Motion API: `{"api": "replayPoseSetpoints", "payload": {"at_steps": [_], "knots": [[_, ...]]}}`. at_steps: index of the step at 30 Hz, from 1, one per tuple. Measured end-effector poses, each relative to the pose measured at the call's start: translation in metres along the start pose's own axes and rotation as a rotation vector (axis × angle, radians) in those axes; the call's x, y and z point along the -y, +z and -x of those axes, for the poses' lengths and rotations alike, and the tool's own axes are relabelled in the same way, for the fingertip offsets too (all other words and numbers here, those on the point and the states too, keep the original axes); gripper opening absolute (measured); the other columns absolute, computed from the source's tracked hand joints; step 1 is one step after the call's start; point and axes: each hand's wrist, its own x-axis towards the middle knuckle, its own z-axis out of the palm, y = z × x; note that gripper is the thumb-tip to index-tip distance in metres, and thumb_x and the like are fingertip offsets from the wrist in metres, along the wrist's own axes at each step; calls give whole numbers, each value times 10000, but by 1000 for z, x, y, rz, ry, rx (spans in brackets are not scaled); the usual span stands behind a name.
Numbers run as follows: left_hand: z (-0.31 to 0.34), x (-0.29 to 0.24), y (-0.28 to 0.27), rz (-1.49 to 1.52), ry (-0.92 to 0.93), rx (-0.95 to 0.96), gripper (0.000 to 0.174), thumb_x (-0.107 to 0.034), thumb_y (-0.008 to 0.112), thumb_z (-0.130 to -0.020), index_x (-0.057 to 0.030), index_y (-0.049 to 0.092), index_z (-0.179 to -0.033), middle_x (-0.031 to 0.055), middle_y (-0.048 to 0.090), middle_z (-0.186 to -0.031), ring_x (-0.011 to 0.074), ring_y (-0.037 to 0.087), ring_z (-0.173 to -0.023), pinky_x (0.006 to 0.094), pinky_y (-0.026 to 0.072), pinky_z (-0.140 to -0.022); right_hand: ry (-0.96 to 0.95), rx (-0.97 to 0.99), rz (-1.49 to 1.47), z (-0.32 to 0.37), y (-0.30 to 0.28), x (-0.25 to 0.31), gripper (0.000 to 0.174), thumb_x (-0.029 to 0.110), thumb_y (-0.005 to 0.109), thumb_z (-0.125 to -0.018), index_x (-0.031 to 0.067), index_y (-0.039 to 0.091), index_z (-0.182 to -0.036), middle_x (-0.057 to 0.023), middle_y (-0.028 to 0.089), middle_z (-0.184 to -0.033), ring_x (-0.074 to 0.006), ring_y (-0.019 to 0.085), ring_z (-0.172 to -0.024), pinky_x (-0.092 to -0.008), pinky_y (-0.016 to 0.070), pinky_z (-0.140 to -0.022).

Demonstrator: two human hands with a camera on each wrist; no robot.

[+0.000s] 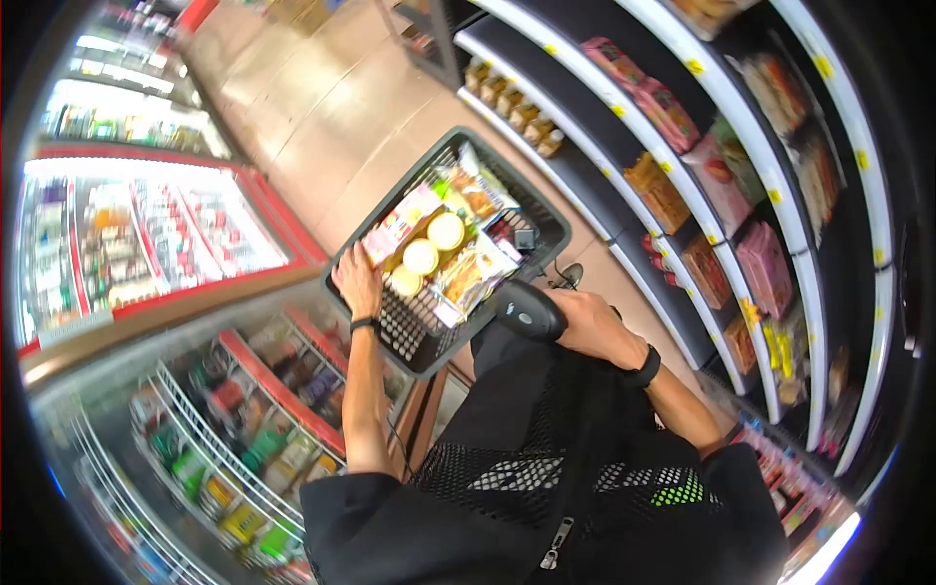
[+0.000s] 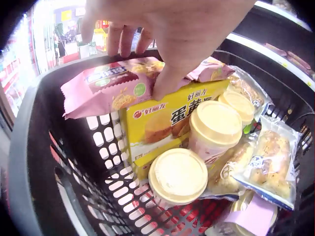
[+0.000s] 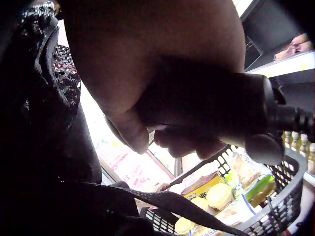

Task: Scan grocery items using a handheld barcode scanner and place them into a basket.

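In the head view my left hand (image 1: 359, 283) is at the left side of a dark basket (image 1: 421, 363). The left wrist view shows that hand (image 2: 167, 34) with its thumb against the front of a pink snack packet (image 2: 106, 86) and its fingers behind the top edge. Below the packet stands a yellow box (image 2: 155, 129), beside lidded cups (image 2: 178, 176) and clear bags of bread (image 2: 270, 160). My right hand (image 1: 597, 327) grips a black handheld device (image 1: 531, 310) near the basket's near right edge. In the right wrist view its fingers curl round the device's handle (image 3: 206, 103), where a cable comes out.
Shelves (image 1: 624, 127) with packaged foods run along the right. At the left are a lit, red-edged chiller (image 1: 156, 249) and an open cold case (image 1: 244, 429) with wire dividers. Tiled floor (image 1: 302, 97) lies beyond the basket. A strap (image 3: 182, 204) crosses the right wrist view.
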Motion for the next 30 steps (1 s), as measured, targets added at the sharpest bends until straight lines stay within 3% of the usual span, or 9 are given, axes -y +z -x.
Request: {"api": "replayPoseSetpoints", "payload": {"at_steps": [3, 6, 8, 14, 18, 21, 25, 26, 30], "knots": [[-8, -15, -12, 104, 62, 15, 668, -184, 652, -800, -107, 387, -1408, 129, 442, -1400, 282, 392, -1312, 500, 271, -1074, -43, -3, -8, 1, -3, -4, 373, 106, 672, -728, 40, 621, -1092, -167, 668, -953, -356, 641, -867, -410, 514, -742], [-39, -62, -54, 373, 270, -110, 528, -110, 603, -826, -87, 479, -1339, 141, 523, -1299, 299, 489, -1203, 464, 340, -1024, 2, 17, -56, 2, -13, -2, 402, 120, 676, -726, 39, 610, -1114, -166, 663, -943, -359, 637, -871, -419, 508, -748], [-70, -109, -80, 521, 407, -173, 486, -124, 639, -829, -87, 519, -1299, 138, 588, -1194, 309, 551, -1102, 411, 407, -943, 10, -11, -55, 6, -12, -13, 396, 119, 682, -717, 30, 602, -1094, -167, 659, -942, -365, 632, -882, -425, 501, -753], [-134, -288, -148, 532, 882, -114, 497, -116, 640, -819, -73, 499, -1294, 138, 600, -1115, 311, 562, -1058, 415, 425, -919, 28, -219, -90, 39, -23, -26, 374, 110, 677, -698, -10, 591, -1042, -216, 647, -902, -403, 619, -857, -447, 494, -752], [-160, -396, -143, 510, 1183, -140, 625, -121, 677, -779, -100, 429, -1353, 108, 558, -1213, 282, 519, -1152, 425, 410, -952, 215, -382, -122, 78, -36, -30, 441, 153, 709, -706, 23, 606, -1114, -204, 656, -953, -397, 617, -889, -433, 493, -765], [-179, -463, -128, 401, 1305, -94, 698, -88, 730, -693, -110, 433, -1325, 110, 512, -1286, 287, 503, -1183, 438, 433, -933, 314, -553, -138, 115, -39, -40, 434, 162, 696, -722, 20, 601, -1121, -217, 655, -962, -408, 616, -900, -438, 496, -769], [-205, -525, -111, 106, 1347, -54, 704, -118, 724, -675, -135, 445, -1322, 118, 531, -1164, 304, 502, -1141, 474, 433, -906, 496, -789, -205, 164, -36, -51, 457, 180, 690, -740, 28, 600, -1161, -220, 659, -979, -413, 622, -913, -431, 500, -775], [-214, -537, -100, 74, 1372, -72, 772, -182, 756, -690, -136, 401, -1373, 159, 512, -1288, 346, 494, -1190, 488, 451, -928, 508, -810, -211, 176, -38, -52, 457, 180, 690, -740, 28, 600, -1161, -220, 659, -979, -413, 622, -913, -431, 500, -775], [-245, -561, -70, 128, 1312, 71, 557, -161, 683, -711, -150, 538, -1249, 138, 608, -1192, 317, 571, -1120, 490, 424, -977, 578, -938, -382, 202, -42, -56, 427, 177, 688, -745, 21, 618, -1136, -219, 661, -983, -405, 631, -917, -407, 502, -787]]}}
